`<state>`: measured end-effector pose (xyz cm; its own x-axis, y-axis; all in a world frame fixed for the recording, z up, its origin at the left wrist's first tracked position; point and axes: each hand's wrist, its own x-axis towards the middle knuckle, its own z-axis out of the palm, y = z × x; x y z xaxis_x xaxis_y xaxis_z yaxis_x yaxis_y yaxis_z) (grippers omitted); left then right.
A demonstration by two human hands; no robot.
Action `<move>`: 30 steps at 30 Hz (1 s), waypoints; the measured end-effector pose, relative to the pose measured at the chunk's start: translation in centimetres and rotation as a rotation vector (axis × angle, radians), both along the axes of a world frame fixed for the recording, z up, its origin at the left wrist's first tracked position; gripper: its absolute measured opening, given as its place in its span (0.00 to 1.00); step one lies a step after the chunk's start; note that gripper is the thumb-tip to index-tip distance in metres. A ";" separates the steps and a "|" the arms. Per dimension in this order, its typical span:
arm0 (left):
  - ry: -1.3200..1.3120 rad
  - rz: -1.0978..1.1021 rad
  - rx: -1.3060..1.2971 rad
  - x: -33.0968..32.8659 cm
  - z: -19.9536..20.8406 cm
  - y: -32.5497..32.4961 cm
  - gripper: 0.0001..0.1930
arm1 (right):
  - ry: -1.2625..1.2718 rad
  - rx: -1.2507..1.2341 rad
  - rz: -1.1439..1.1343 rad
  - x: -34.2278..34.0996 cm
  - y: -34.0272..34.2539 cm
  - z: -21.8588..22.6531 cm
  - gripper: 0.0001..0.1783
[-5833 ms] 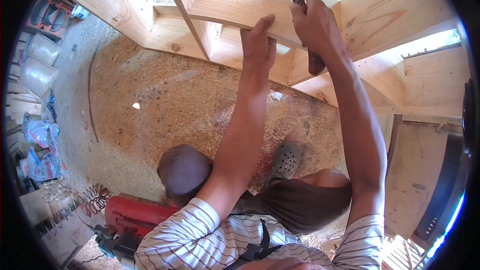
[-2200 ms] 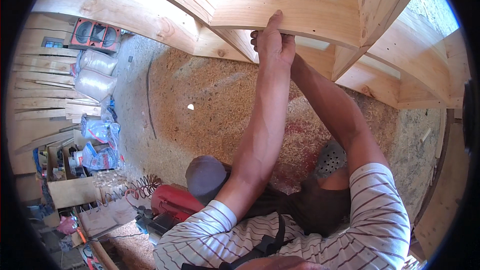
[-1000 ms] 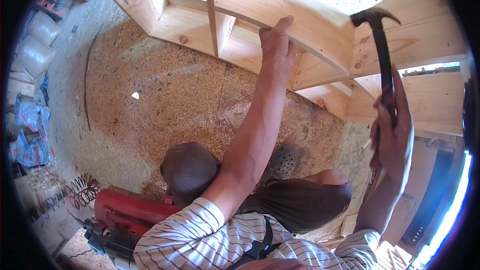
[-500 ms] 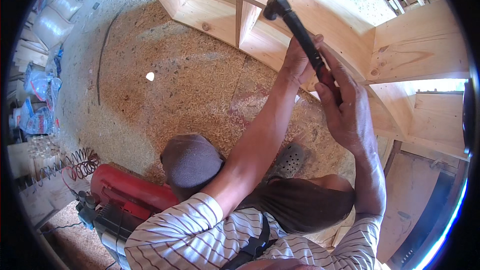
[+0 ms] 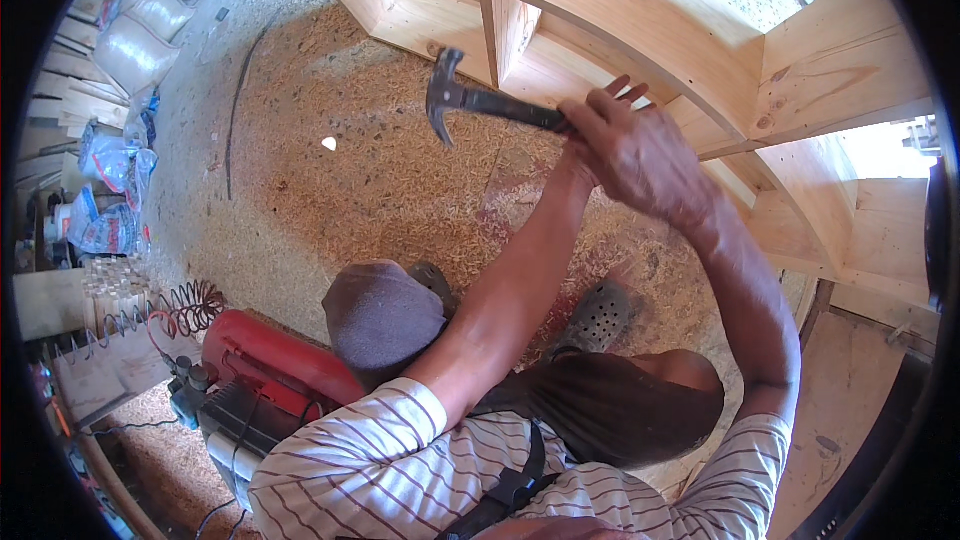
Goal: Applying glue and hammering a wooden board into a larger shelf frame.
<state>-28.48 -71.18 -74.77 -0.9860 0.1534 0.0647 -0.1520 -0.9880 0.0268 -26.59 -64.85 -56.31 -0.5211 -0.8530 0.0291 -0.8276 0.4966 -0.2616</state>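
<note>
A claw hammer (image 5: 500, 105) with a dark head and black handle is held nearly level, its head pointing left over the floor. My right hand (image 5: 645, 160), back facing up, is closed round the end of the handle. Beneath it, my left hand (image 5: 583, 162) is mostly covered; only its wrist side shows clearly, so its fingers and anything in them are hidden. Both hands are close together beside the curved pale wooden frame (image 5: 640, 15), which has crosspieces and open bays.
Wood shavings cover the floor (image 5: 350, 190). A red air compressor (image 5: 285, 365) with a coiled hose (image 5: 190, 308) stands at lower left. Plastic bags (image 5: 105, 225) and stacked timber (image 5: 95, 105) line the far left. My knees are bent below my arms.
The hammer has swung from pointing up and left to nearly level, its head moving down and left. My right hand has turned back-up and moved over my left hand.
</note>
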 end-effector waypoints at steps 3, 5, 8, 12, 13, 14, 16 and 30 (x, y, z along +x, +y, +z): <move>0.043 0.059 -0.471 -0.8 0.4 1.3 0.29 | 0.060 -0.062 -0.258 -3.6 -0.6 -0.6 0.14; 0.010 0.039 -0.355 -0.3 0.7 1.7 0.28 | 0.017 -0.093 -0.175 -3.0 -0.2 -0.1 0.12; -0.009 -0.019 -0.215 -0.7 -0.5 0.4 0.26 | 0.007 -0.171 -0.031 -2.1 -1.0 0.5 0.11; -0.024 0.080 -0.401 -0.2 1.3 2.0 0.25 | -0.071 -0.085 -0.237 -4.3 -0.3 -0.7 0.15; -0.044 0.065 -0.309 0.1 1.7 1.9 0.25 | -0.039 -0.111 -0.170 -3.3 -0.6 -0.3 0.15; -0.064 0.047 -0.215 0.0 2.1 1.7 0.25 | -0.006 -0.135 -0.105 -3.0 -1.0 -0.1 0.14; -0.062 -0.006 -0.150 0.4 1.9 0.9 0.25 | -0.030 -0.148 -0.151 -3.0 -1.6 -0.3 0.14; -0.765 0.601 -0.429 -2.4 -1.6 -8.0 0.15 | -0.332 -0.426 -0.157 1.8 2.7 -0.7 0.19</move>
